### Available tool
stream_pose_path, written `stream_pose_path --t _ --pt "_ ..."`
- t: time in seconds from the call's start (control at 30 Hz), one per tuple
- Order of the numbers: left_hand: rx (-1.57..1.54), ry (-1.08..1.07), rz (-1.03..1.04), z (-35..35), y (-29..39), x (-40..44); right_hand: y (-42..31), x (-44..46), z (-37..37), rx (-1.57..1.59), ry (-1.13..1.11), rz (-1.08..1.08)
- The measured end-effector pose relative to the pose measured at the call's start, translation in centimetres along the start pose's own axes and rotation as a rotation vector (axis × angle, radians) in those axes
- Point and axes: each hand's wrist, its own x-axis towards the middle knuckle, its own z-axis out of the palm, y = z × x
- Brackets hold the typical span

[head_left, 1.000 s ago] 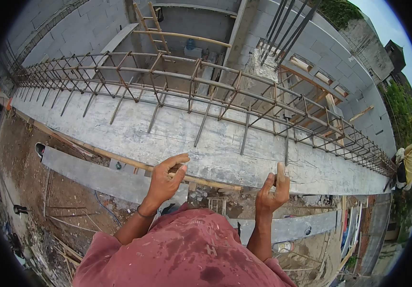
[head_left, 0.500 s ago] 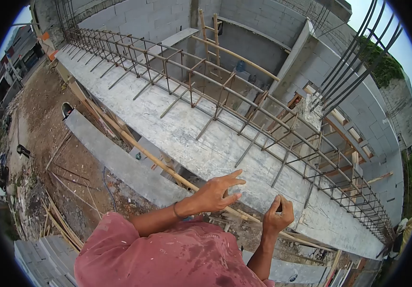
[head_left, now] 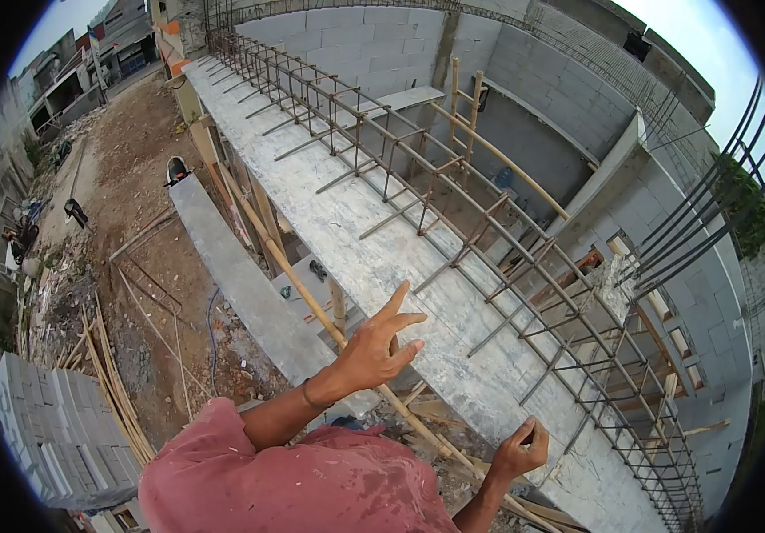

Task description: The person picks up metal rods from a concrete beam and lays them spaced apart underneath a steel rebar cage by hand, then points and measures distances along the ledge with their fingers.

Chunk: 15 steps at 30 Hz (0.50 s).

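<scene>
My left hand (head_left: 374, 348) reaches over the near edge of a long grey concrete-stained board (head_left: 374, 244), fingers spread and nothing in them. Lower right, my right hand (head_left: 517, 449) is closed, thumb and fingertips pinched together at the board's near edge. Whatever the pinch may hold is too small to make out. A rusty rebar cage (head_left: 427, 200) runs the length of the board, and short bar ends stick out from it toward me. Neither hand touches the cage.
A bamboo pole (head_left: 280, 258) runs below the board's near side. Beyond it is a lower grey plank (head_left: 231, 266) above dirt ground. Grey blocks (head_left: 63, 431) are stacked lower left. Upright rebar (head_left: 711, 204) rises on the right, and a bamboo ladder (head_left: 464, 115) stands behind the cage.
The view has swung, so the board and cage sit further right. My left hand's fingers now point more upward along the board; my right hand appears lower, still pinched.
</scene>
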Motion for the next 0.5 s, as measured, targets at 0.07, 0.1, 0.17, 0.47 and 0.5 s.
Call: stream_pose_path --t 0.07,0.1,0.17,0.47,0.5 --pt "-0.004 0.142 -0.034 -1.4 0.9 0.2 0.6 -0.2 0.7 0.011 0.032 -0.02" --pt "0.005 0.152 -0.039 -1.8 0.7 0.5 1.0 -0.3 1.3 0.002 0.033 -0.037" --pt "0.042 0.148 -0.127 -2.4 -0.3 0.7 1.2 -0.7 1.7 0.008 0.024 -0.06" --pt "0.196 0.383 -0.11 -7.5 -1.8 1.6 0.9 -0.9 1.8 -0.038 -0.006 -0.075" --pt "0.22 0.372 -0.127 -7.7 -2.6 1.8 0.8 -0.9 1.8 -0.026 -0.004 -0.079"
